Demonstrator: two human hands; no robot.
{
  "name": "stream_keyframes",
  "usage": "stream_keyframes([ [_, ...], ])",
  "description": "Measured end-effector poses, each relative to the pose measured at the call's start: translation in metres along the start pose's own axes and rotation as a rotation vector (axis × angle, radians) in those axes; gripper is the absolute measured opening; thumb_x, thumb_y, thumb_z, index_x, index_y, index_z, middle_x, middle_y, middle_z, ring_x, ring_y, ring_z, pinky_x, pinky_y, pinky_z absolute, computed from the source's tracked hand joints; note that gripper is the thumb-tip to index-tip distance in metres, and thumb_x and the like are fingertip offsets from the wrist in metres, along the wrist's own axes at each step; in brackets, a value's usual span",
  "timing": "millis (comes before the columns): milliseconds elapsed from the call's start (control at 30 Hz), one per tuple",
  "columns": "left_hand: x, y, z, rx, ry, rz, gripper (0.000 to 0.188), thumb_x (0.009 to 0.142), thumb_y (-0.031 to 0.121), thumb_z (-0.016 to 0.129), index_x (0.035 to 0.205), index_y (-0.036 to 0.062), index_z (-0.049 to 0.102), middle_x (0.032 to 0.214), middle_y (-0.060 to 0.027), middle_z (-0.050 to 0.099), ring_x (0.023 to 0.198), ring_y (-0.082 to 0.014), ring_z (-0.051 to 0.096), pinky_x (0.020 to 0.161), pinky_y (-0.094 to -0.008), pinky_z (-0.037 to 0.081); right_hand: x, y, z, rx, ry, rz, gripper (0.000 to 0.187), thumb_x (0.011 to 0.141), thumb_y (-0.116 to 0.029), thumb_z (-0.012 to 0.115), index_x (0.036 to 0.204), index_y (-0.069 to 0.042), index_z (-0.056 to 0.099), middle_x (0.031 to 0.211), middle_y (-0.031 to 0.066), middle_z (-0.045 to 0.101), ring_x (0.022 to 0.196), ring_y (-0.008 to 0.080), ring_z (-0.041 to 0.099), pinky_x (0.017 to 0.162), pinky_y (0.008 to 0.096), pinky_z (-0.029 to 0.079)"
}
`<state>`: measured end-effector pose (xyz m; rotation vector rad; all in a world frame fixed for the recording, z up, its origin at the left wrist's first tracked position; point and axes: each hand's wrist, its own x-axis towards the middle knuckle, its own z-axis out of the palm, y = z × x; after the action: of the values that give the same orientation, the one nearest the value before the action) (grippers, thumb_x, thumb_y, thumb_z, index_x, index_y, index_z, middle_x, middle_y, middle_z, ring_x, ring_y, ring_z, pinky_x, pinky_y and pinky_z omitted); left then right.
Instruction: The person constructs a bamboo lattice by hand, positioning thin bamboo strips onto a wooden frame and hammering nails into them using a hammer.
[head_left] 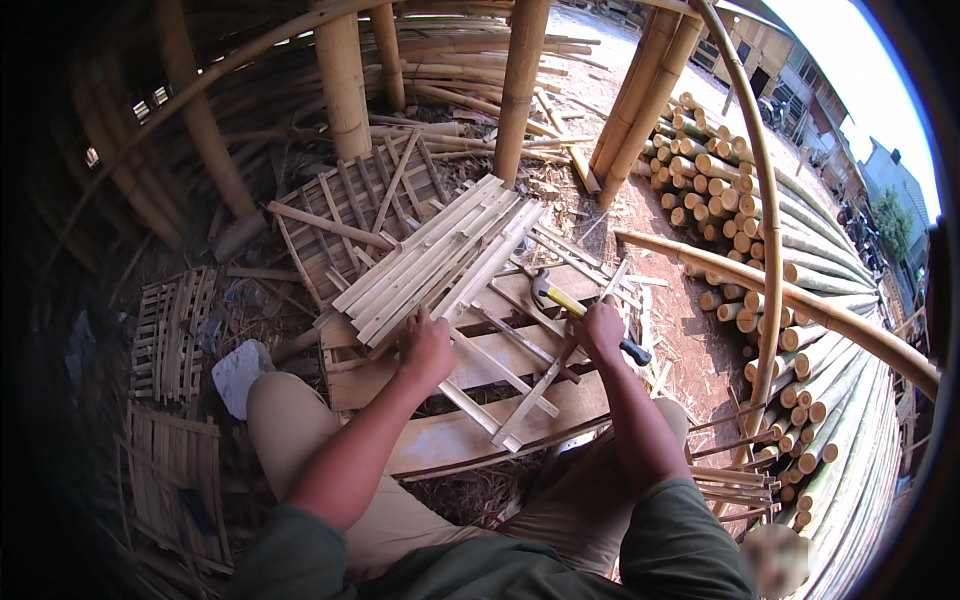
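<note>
My right hand (600, 328) is closed around a claw hammer (562, 299) with a yellow and black handle. The hammer's head points to the far left and the butt of its handle sticks out on the right. My left hand (426, 350) has its fingers curled at the near end of a pile of pale slats (440, 255); its fingertips are partly hidden. Those slats lie slantwise across a low plank bench (540, 405) in front of my knees. Loose thin strips (505, 372) cross one another on the bench between and below my hands.
A slatted panel (350, 205) leans behind the pile. Bamboo posts (522, 90) stand beyond it, and a bamboo rail (800, 298) slants on the right. Cut bamboo poles (740, 185) are stacked there. More slatted panels (172, 335) and a pale block (243, 378) lie at left.
</note>
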<state>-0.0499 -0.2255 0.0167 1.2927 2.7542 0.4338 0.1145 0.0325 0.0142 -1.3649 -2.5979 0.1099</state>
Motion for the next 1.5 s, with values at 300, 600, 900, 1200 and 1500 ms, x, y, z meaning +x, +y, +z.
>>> stream_keyframes([
  [300,0.002,0.008,0.006,0.155,0.120,-0.061,0.020,0.079,0.000,0.061,0.097,-0.0012,0.053,0.114,-0.0240,0.047,0.095,-0.0363,0.059,0.083,-0.0442,0.051,0.006,-0.006,0.001,0.018,-0.055,0.001,0.023,0.068,-0.017,0.065,0.079,0.002,0.070,0.104,0.0221,0.056,0.078,0.0355,0.066,0.064,0.0423,0.055],
  [600,0.026,-0.016,-0.022,-0.388,0.366,-0.175,0.007,0.081,0.000,0.062,0.080,-0.0024,0.055,0.074,-0.0204,0.062,0.072,-0.0386,0.061,0.066,-0.0460,0.047,0.008,-0.004,0.001,-0.003,-0.077,-0.035,0.021,0.068,-0.015,0.066,0.079,0.002,0.071,0.103,0.0243,0.056,0.078,0.0340,0.066,0.063,0.0404,0.055],
  [900,0.030,-0.010,-0.047,-0.177,0.405,-0.120,0.006,0.082,-0.004,0.056,0.086,-0.0020,0.053,0.081,-0.0233,0.064,0.079,-0.0415,0.063,0.067,-0.0486,0.048,0.008,-0.009,-0.003,-0.043,-0.094,-0.049,0.020,0.071,-0.013,0.065,0.084,0.001,0.072,0.107,0.0239,0.055,0.077,0.0332,0.068,0.064,0.0378,0.056],
  [1200,0.018,0.016,-0.067,-0.227,0.185,-0.089,0.007,0.081,0.001,0.060,0.086,-0.0028,0.056,0.083,-0.0226,0.065,0.077,-0.0400,0.064,0.070,-0.0445,0.051,0.005,-0.015,-0.009,-0.057,-0.137,-0.043,0.020,0.069,-0.009,0.067,0.084,0.002,0.072,0.109,0.0245,0.053,0.080,0.0332,0.067,0.065,0.0372,0.056],
  [1500,-0.002,0.041,-0.043,-0.578,-0.190,-0.149,0.015,0.081,0.006,0.067,0.087,-0.0066,0.061,0.078,-0.0227,0.066,0.069,-0.0365,0.066,0.070,-0.0382,0.054,0.008,-0.015,-0.004,-0.042,-0.144,-0.028,0.020,0.070,-0.009,0.066,0.085,0.003,0.071,0.110,0.0251,0.052,0.081,0.0342,0.066,0.069,0.0379,0.056],
])
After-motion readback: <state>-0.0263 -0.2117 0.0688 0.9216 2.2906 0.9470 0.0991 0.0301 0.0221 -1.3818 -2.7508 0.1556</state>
